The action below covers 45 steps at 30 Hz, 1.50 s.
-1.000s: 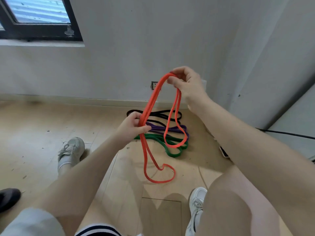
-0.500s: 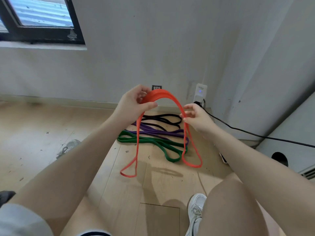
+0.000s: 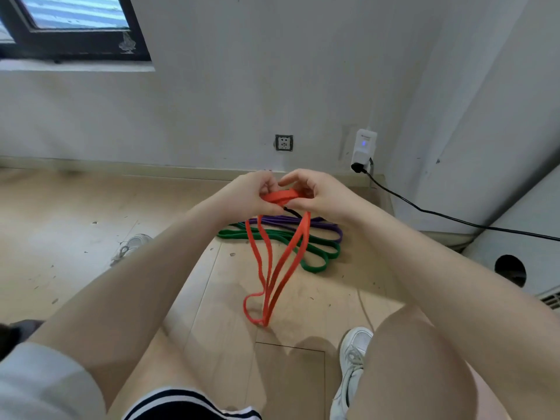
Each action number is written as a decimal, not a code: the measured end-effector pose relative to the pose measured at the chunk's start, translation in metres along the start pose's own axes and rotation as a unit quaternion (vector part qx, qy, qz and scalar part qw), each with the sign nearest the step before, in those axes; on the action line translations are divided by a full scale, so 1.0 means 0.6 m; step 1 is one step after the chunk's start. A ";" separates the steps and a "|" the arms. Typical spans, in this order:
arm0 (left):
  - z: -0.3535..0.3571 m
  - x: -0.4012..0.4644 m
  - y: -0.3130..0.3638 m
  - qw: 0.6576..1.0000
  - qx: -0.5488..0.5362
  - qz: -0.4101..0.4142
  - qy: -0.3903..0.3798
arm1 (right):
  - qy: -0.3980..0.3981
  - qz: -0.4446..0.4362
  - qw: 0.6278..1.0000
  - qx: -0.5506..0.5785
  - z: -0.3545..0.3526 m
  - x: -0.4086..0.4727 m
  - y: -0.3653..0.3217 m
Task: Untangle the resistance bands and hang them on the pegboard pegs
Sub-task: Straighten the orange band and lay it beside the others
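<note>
An orange resistance band (image 3: pixel 283 259) hangs folded in long loops from both hands, its lowest loop near the wooden floor. My left hand (image 3: pixel 247 194) and my right hand (image 3: pixel 318 192) are close together, both pinching the band's gathered top. On the floor behind it lie a green band (image 3: pixel 318 263) and a purple band (image 3: pixel 327 227), overlapping. A short piece of a black band (image 3: pixel 292 212) shows just under my hands; the rest is hidden. No pegboard is in view.
A white wall with a socket (image 3: pixel 284 143) and a plugged-in white adapter (image 3: pixel 364 148) stands ahead; its black cable (image 3: pixel 454 219) runs right. A grey cabinet (image 3: pixel 521 256) is at right, a window (image 3: pixel 69 25) at upper left. My white shoes (image 3: pixel 353 359) rest on the floor.
My hands have come together, gathering the orange band's top into a small bunch. The loops that hung apart now dangle close together in the middle.
</note>
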<state>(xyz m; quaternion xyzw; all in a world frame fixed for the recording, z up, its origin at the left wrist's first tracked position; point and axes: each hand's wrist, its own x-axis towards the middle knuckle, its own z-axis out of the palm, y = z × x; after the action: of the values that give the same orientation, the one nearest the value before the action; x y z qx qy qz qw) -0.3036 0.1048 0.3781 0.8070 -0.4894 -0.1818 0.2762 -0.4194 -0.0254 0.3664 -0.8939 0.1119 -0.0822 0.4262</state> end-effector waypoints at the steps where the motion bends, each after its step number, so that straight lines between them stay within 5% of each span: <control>1: 0.006 -0.004 -0.009 1.000 -0.016 -0.011 -0.008 | 0.012 -0.007 1.000 -0.007 0.004 0.001 -0.002; 7: 0.048 -0.033 -0.062 0.980 -0.186 -0.050 0.056 | 0.060 -0.028 0.997 -0.046 0.028 -0.002 0.002; 15: 0.035 -0.045 -0.026 0.958 -0.223 0.062 0.170 | 0.057 -0.030 0.994 -0.088 0.006 -0.023 0.004; 20: 0.021 -0.030 0.019 0.965 -0.169 0.112 0.168 | 0.096 -0.036 0.995 0.006 0.003 -0.031 -0.007; 25: 0.031 -0.020 0.016 0.972 -0.180 0.056 0.138 | 0.150 -0.017 0.988 0.040 -0.013 -0.030 -0.016; 37: 0.047 -0.040 0.013 0.967 -0.219 0.039 0.123 | -0.053 0.011 0.997 -0.061 -0.020 -0.026 0.006; 45: 0.061 -0.057 -0.005 0.953 -0.272 0.013 0.130 | 0.026 0.007 0.993 0.111 0.003 -0.039 0.012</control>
<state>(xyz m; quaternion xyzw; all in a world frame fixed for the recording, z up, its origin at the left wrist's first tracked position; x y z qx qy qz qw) -0.3379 0.1267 0.3483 0.7111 -0.3919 -0.1979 0.5491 -0.4425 -0.0221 0.3583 -0.8379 0.1196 -0.1143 0.5202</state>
